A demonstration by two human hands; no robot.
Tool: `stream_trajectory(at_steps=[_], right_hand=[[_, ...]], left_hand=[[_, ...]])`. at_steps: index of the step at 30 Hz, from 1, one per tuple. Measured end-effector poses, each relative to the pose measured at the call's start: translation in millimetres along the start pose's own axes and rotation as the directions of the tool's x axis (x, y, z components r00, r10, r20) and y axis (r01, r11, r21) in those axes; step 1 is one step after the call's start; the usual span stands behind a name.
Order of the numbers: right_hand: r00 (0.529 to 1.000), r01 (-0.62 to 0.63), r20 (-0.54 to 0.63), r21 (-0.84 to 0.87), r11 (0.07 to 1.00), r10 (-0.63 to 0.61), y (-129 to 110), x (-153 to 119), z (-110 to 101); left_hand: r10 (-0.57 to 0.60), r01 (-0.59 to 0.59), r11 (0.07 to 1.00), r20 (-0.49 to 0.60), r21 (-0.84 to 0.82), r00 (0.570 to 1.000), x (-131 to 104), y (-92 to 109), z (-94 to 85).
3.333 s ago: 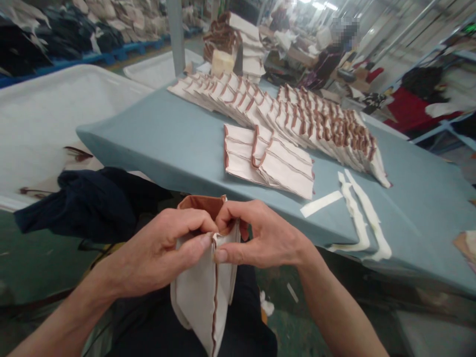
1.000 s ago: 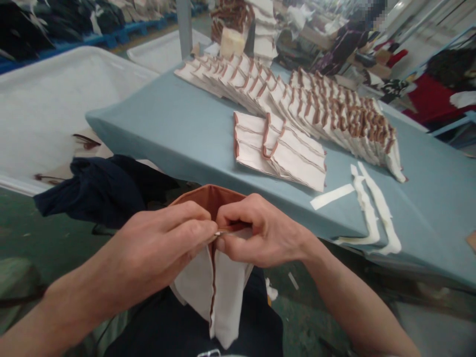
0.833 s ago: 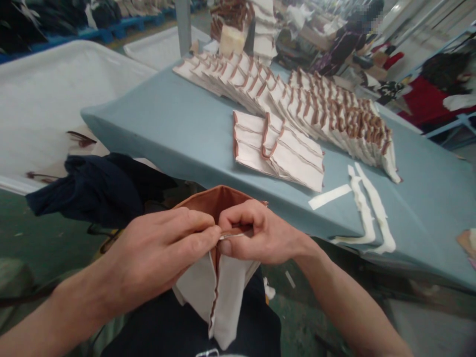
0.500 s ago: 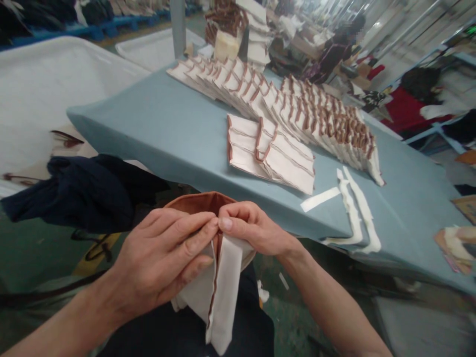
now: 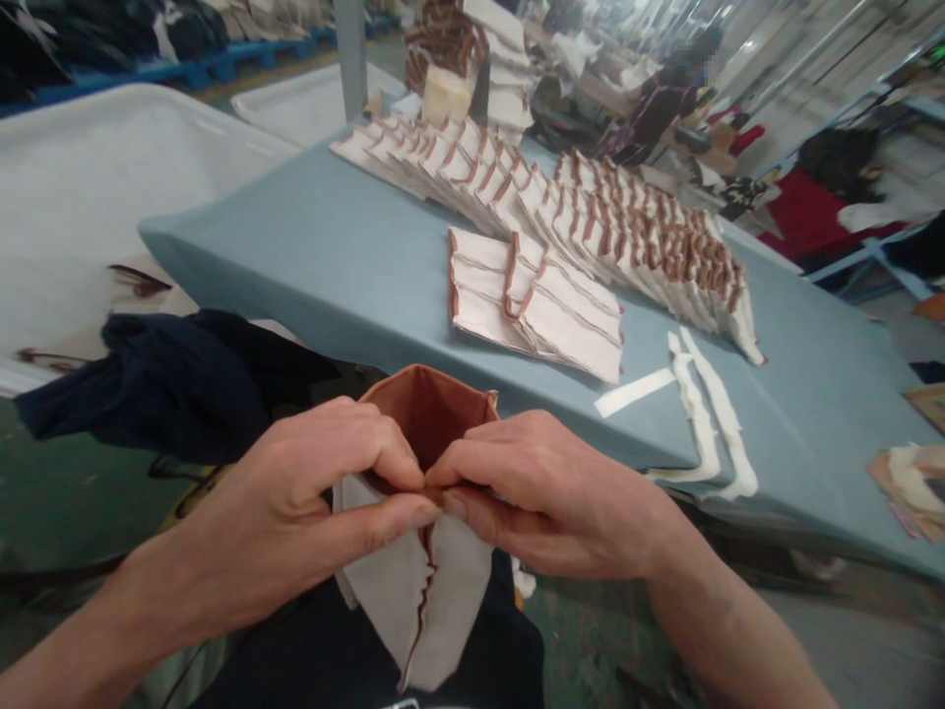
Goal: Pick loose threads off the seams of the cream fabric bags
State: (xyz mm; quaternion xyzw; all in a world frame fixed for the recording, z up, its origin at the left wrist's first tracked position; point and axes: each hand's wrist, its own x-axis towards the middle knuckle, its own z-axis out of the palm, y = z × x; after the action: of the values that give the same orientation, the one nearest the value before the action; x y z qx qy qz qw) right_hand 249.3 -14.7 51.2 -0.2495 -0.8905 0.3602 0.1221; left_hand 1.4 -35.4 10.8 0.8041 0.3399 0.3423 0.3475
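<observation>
Close in front of my body is a white fabric piece (image 5: 462,581) with a brown lining that opens at the top like a pouch. A ragged brown seam runs down its middle. My left hand (image 5: 332,483) pinches the near rim between thumb and fingers. Right beside it, my right hand (image 5: 538,492) pinches the same rim, the thumbs almost touching. Both hands are closed on the fabric, and the bit of rim under the fingertips is mostly hidden. The lower end of the piece hangs over my dark clothing.
On the blue-covered table (image 5: 281,246) lie a small pile of white pieces with brown edges (image 5: 538,305), long overlapping rows of similar pieces (image 5: 591,217), and white strips (image 5: 701,414). A white bin (image 5: 133,177) and dark cloth (image 5: 177,384) are at left. A person (image 5: 657,103) is farther back.
My hands have turned to grip the rim with thumbs toward me. The pouch now gapes wider, showing more brown lining, and the seam's two sides have spread flat.
</observation>
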Motion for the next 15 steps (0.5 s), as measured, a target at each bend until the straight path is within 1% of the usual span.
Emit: stream_trajectory(at_steps=[2,5,7,9,10,12,14,15], right_hand=[[1.000,-0.010,-0.008,-0.075,0.997,0.009,-4.9,-2.2,-0.2],[0.998,-0.057,-0.020,-0.221,0.974,0.054,-11.6,-4.9,0.9],[0.995,-0.099,-0.041,-0.351,0.931,0.091,-15.3,-6.2,2.7],[0.992,-0.123,-0.063,-0.442,0.889,0.106,-17.1,-7.0,4.9],[0.992,-0.125,-0.071,-0.459,0.880,0.104,-16.9,-7.3,6.0],[0.993,-0.114,-0.089,-0.433,0.894,0.084,-14.3,-8.2,7.7],[0.993,-0.076,-0.110,-0.339,0.938,0.041,-9.4,-9.2,9.0],[0.993,-0.041,-0.119,-0.273,0.961,0.009,-6.5,-9.6,9.7]], left_hand=[[-0.013,0.012,0.995,0.010,0.097,1.000,0.5,-0.7,1.5],[0.002,-0.029,0.968,0.111,0.249,0.994,3.8,1.3,2.8],[0.015,-0.069,0.942,0.164,0.328,0.986,8.0,4.3,4.3],[0.050,-0.103,0.919,0.146,0.381,0.988,12.7,6.8,7.9],[0.081,-0.122,0.914,0.119,0.387,0.990,14.6,7.5,10.7],[0.154,-0.166,0.929,0.061,0.329,0.986,16.6,7.5,17.8],[0.201,-0.199,0.959,0.007,0.202,0.979,15.6,6.1,26.0],[0.203,-0.200,0.971,-0.017,0.130,0.979,14.2,5.3,29.9]])
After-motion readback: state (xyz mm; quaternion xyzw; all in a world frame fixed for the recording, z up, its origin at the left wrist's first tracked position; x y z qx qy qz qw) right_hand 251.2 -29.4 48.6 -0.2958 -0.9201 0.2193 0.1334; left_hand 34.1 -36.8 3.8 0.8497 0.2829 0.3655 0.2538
